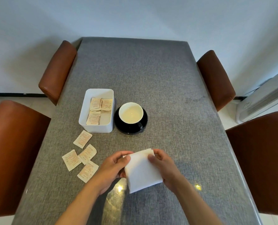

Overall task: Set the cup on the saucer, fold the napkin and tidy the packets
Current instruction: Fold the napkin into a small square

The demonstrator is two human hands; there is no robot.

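You hold the white napkin (142, 171) in both hands, just above the near middle of the grey desk (167, 88). Your left hand (114, 168) pinches its upper left edge between thumb and fingers; your right hand (163, 166) grips its upper right edge the same way. The napkin looks folded into a rough square, tilted. The cup (131, 112) sits on the black saucer (144, 123), beside the white box (96, 127) holding several packets (101, 105). 4 loose packets (83, 157) lie on the desk left of your hands.
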